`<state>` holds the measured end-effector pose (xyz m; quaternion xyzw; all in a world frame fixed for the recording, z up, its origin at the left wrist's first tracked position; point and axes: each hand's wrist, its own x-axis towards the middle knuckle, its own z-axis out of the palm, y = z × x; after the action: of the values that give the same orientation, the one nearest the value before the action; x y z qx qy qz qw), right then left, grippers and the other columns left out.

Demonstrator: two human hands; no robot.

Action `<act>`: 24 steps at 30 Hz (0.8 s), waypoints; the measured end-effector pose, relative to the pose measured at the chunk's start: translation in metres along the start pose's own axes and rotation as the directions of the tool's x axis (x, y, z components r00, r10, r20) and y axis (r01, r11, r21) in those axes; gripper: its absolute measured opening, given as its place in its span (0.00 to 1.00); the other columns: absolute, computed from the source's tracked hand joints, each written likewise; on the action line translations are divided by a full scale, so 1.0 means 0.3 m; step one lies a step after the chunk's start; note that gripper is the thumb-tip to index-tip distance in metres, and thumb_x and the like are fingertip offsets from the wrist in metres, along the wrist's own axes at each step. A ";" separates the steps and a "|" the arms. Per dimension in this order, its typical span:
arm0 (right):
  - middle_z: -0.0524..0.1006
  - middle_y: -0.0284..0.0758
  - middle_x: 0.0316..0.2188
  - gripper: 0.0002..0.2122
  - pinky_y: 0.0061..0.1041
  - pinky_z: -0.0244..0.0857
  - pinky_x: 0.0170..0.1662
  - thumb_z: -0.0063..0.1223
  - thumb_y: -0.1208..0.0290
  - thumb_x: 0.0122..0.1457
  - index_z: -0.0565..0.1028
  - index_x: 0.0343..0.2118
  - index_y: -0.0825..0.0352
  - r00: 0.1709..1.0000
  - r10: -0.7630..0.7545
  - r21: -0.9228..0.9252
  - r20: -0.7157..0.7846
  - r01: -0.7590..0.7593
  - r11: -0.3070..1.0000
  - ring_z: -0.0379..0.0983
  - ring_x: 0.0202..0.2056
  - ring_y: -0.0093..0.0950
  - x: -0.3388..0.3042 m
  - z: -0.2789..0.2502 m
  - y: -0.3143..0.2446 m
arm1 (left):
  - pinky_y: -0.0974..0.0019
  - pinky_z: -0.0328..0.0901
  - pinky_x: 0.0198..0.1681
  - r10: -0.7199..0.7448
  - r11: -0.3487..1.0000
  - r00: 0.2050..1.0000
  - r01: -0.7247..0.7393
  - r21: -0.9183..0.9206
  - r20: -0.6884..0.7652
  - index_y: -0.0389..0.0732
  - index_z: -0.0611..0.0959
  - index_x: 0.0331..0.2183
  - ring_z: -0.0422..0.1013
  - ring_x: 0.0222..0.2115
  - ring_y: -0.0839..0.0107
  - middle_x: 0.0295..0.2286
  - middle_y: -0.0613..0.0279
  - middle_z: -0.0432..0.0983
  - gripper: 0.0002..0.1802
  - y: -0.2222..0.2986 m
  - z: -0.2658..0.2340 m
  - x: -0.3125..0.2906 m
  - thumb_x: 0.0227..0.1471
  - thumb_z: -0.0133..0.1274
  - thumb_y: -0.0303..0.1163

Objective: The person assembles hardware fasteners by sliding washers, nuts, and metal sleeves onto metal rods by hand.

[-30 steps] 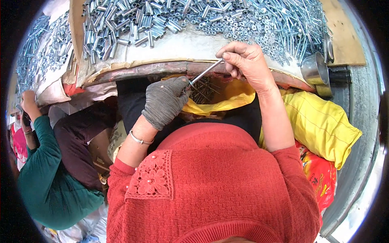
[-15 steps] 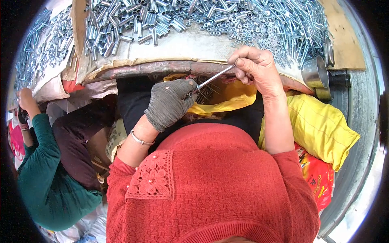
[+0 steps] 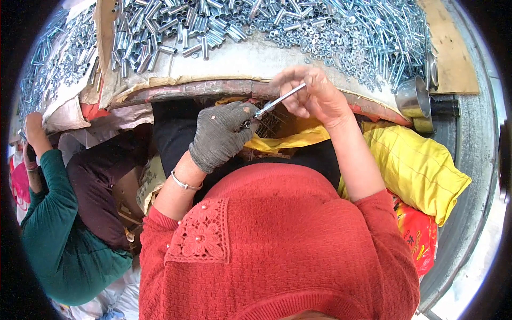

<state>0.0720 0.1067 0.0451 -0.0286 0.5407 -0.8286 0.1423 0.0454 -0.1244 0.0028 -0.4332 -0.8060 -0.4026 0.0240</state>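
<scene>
My left hand (image 3: pixel 221 130), in a worn grey knit glove with bare fingertips showing, is closed around the lower end of a long slim metal bolt (image 3: pixel 281 100). A small ring-shaped metal piece (image 3: pixel 246 124) shows at its fingers. The bolt slants up to the right, its free end in front of my bare right hand (image 3: pixel 314 96). That hand's fingers are loosely curled and apart, not pinching the bolt. Beneath both hands, a yellow bag (image 3: pixel 290 141) lies open over my lap, with several thin dark metal rods (image 3: pixel 272 124) inside.
Beyond the hands, a pale-covered worktable (image 3: pixel 224 65) bears heaps of metal sleeves (image 3: pixel 160 26), nuts and washers (image 3: pixel 330 45) and long bolts (image 3: pixel 394 37). A metal cup (image 3: pixel 414 98) stands at its right edge. Yellow sack (image 3: pixel 416 165) lies right; a co-worker in green (image 3: pixel 69 229) sits left.
My right fingers have loosened from the bolt's upper end and shifted left, spreading. The bolt now tilts more steeply, still in my left hand.
</scene>
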 end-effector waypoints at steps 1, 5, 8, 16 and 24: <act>0.72 0.28 0.18 0.18 0.12 0.52 0.14 0.53 0.58 0.58 0.75 0.37 0.73 1.000 -0.021 -0.065 -0.013 0.020 0.998 0.63 0.14 0.15 0.022 -0.010 0.001 | 0.68 0.67 0.27 -0.053 0.993 0.999 0.054 -0.109 0.011 0.40 0.80 0.30 0.73 0.22 0.63 0.24 0.58 0.76 0.06 0.005 -0.005 -0.001 0.45 0.57 0.28; 0.75 0.31 0.20 0.15 0.19 0.62 0.20 0.54 0.61 0.56 0.76 0.39 0.67 0.887 -0.408 -0.783 -0.218 0.090 0.615 0.71 0.20 0.21 0.146 -0.116 0.000 | 0.73 0.65 0.27 -0.330 0.813 0.931 0.365 -0.455 0.157 0.37 0.80 0.30 0.70 0.21 0.78 0.20 0.65 0.74 0.07 0.022 -0.025 0.017 0.46 0.57 0.29; 0.73 0.33 0.25 0.07 0.27 0.66 0.27 0.54 0.68 0.54 0.74 0.34 0.64 0.826 -0.544 -0.982 0.150 0.060 -0.179 0.72 0.25 0.28 0.191 -0.143 0.017 | 0.75 0.64 0.26 -0.402 0.763 0.900 0.432 -0.481 0.172 0.36 0.80 0.30 0.67 0.23 0.83 0.20 0.69 0.73 0.09 0.014 -0.024 0.024 0.45 0.58 0.30; 0.71 0.38 0.26 0.03 0.30 0.70 0.24 0.48 0.76 0.48 0.70 0.27 0.66 0.824 -0.531 -0.844 0.196 -0.134 -0.520 0.75 0.25 0.33 0.226 -0.111 0.050 | 0.75 0.63 0.25 -0.429 0.726 0.880 0.471 -0.500 0.206 0.36 0.80 0.29 0.67 0.21 0.82 0.20 0.68 0.73 0.10 0.019 -0.028 0.025 0.44 0.59 0.32; 0.75 0.40 0.28 0.04 0.31 0.68 0.25 0.47 0.75 0.51 0.69 0.29 0.68 0.809 -0.585 -0.903 0.067 -0.200 -0.380 0.76 0.26 0.34 0.222 -0.091 0.024 | 0.72 0.63 0.24 -0.443 0.700 0.864 0.500 -0.511 0.239 0.35 0.79 0.28 0.67 0.20 0.79 0.18 0.63 0.73 0.11 0.031 -0.021 0.024 0.45 0.58 0.33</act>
<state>0.0043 0.1104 0.0201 -0.0321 0.9696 -0.0128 -0.2421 0.0458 -0.1209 0.0158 -0.2191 -0.7369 -0.5902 -0.2464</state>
